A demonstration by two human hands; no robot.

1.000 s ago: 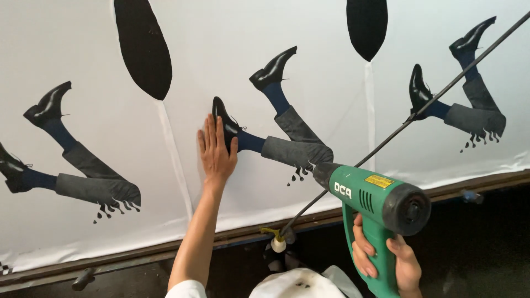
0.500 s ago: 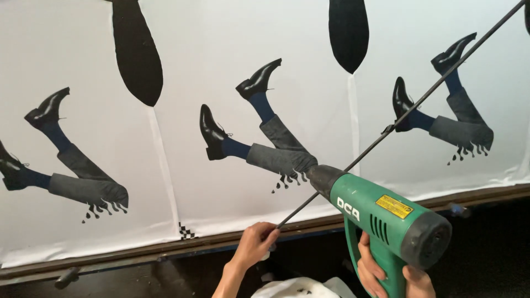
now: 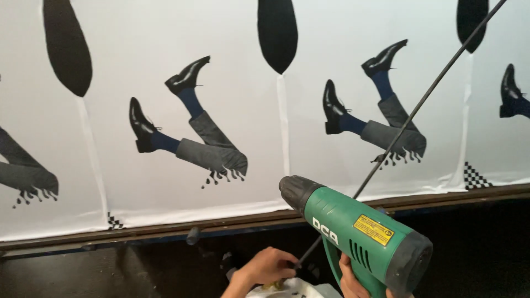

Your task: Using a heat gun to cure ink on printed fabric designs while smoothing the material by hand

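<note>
A green heat gun (image 3: pixel 359 232) with a black nozzle is held in my right hand (image 3: pixel 350 280), which grips its handle at the bottom of the view. Its nozzle points up and left at a white printed sheet (image 3: pixel 309 138) showing legs in grey trousers, blue socks and black shoes. My left hand (image 3: pixel 265 267) is low down, fingers closed around the lower end of a thin black rod (image 3: pixel 408 118) that runs diagonally to the upper right. A white bundle (image 3: pixel 292 288) lies just under that hand.
A dark wooden strip (image 3: pixel 221 223) runs along the sheet's lower edge, with dark space below it. Black oval shapes (image 3: pixel 276 33) hang near the top of the print. Small checkered marks (image 3: pixel 473 177) sit at the panel seams.
My left hand came off the printed sheet and dropped to the rod's lower end. The view shifted to the left, so the printed legs now sit further right.
</note>
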